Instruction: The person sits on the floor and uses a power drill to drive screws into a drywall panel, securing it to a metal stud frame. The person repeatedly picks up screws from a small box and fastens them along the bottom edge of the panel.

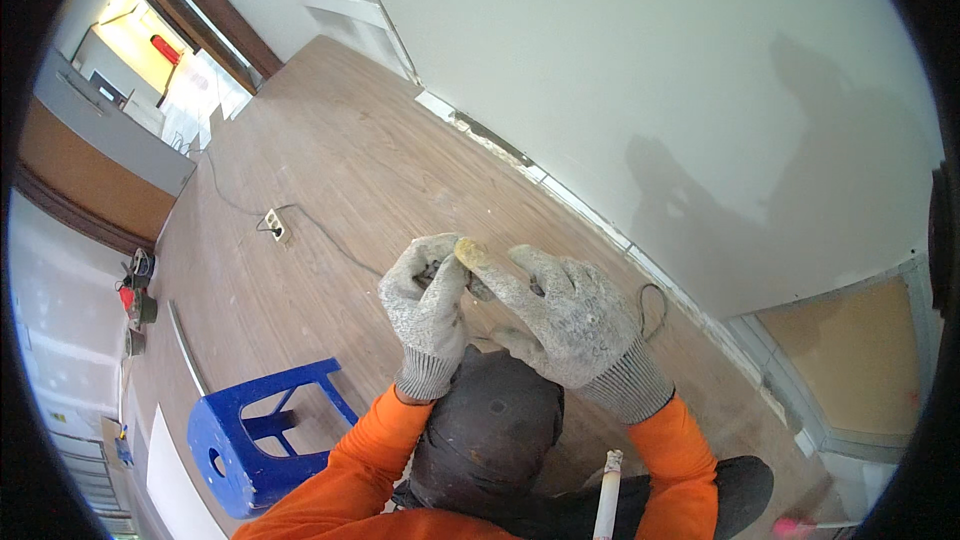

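Both my hands wear dirty grey knit work gloves and are raised together over my dark-clad knee (490,425). My left hand (428,300) is closed, its thumb and fingers curled together right by the tip of my right index finger. Whatever its fingers hold, if anything, is hidden. My right hand (575,315) stretches its index finger toward the left hand, and that fingertip is stained yellow. Its thumb and other fingers stand apart, with nothing visible in them. Below the hands, a lit-looking cigarette (608,495) with an ashy end juts up from the lower edge.
A blue plastic stool (235,455) lies tipped over at my left on the wood-look floor (330,160). Farther off is a socket block (275,224) with a grey cable. A pale wall (650,60) with a broken lower edge runs along the right. Tools (138,290) stand far left.
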Available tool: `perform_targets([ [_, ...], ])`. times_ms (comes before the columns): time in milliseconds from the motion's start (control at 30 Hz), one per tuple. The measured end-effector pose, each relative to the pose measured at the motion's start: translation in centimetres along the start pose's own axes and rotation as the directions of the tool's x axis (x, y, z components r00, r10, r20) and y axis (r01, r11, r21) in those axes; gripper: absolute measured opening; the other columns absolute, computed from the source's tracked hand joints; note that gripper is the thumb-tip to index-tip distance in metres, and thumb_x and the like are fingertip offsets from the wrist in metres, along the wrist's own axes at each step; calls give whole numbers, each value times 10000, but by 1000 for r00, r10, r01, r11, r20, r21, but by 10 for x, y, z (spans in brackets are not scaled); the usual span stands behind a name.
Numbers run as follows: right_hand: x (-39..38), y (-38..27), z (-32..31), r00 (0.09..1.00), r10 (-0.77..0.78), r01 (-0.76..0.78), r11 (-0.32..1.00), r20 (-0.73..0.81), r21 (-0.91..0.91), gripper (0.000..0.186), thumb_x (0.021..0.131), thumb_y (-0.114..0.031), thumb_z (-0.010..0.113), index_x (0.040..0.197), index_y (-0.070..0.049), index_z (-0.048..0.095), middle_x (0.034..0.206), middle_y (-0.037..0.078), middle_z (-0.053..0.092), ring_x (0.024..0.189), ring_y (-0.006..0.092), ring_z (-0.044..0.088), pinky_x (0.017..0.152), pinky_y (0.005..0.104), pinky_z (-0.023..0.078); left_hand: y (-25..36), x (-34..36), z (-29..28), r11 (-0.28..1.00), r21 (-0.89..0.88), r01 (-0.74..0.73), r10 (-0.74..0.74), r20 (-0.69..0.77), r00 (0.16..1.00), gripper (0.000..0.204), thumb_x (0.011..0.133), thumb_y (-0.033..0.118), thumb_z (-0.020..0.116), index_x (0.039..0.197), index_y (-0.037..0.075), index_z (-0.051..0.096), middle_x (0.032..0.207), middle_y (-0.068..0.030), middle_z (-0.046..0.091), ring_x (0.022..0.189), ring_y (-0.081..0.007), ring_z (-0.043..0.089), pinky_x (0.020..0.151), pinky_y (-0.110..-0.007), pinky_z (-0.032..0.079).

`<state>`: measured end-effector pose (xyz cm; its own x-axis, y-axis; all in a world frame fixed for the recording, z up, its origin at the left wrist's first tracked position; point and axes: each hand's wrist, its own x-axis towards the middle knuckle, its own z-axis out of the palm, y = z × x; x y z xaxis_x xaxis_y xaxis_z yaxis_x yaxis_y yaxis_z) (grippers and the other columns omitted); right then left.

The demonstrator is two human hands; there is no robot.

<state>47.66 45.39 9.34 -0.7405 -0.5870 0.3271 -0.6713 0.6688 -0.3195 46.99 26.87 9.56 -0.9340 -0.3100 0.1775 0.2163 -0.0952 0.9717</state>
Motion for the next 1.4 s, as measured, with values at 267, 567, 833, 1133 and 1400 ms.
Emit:
perform_targets([
  [267, 5, 15, -16, 998, -59, 59, 975, -6, 216, 1153, 809, -836, 658, 1697, -220, 260, 1702, 278, 217, 1587, 465, 221, 1292, 618, 192, -3, 4, -8, 960, -277, 31, 72, 357, 931, 165, 968, 66, 591, 1039, -58, 672, 938, -115, 688, 809, -173, 670, 760, -354, 585],
  [567, 22, 39, -21, 898, 331, 441, -692, -291, 571, 1166, 885, -943, 311, 1715, -203, -40, 1724, 300, 147, 1591, 476, 199, 1263, 663, 242, -30, 7, 23, 972, 128, 197, -234, 566, 790, 195, 972, 46, 660, 1157, -1, 700, 1147, -122, 732, 1083, -221, 694, 1006, -345, 528],
  [833, 41, -1, 0, 927, -48, 95, -929, -372, 357, 1094, 905, -932, 295, 1723, -257, 28, 1680, 298, 291, 1464, 465, 444, 1211, 627, 344, -152, -5, -32, 886, 141, -442, 79, 892, 444, 369, 1076, 181, 544, 1412, 49, 613, 1339, -183, 665, 1175, -259, 675, 1038, -357, 533],
  [1133, 13, -32, 5, 962, -215, -116, -877, -165, 467, 1159, 888, -959, 212, 1722, -176, 28, 1541, 305, 492, 1298, 389, 594, 1122, 547, 434, -90, 24, -86, 764, 627, -150, -615, 779, 125, 332, 1075, 211, 563, 1353, 45, 636, 1230, -151, 666, 1061, -235, 672, 927, -346, 547],
  [1400, 28, -46, 1, 967, -109, 45, -816, -230, 576, 1060, 946, -905, 192, 1726, -202, 45, 1574, 238, 471, 1360, 361, 536, 1179, 515, 380, -138, 18, -43, 730, 661, -175, -670, 743, 13, 308, 1074, 238, 580, 1299, 42, 656, 1133, -123, 667, 960, -213, 670, 829, -337, 559],
])
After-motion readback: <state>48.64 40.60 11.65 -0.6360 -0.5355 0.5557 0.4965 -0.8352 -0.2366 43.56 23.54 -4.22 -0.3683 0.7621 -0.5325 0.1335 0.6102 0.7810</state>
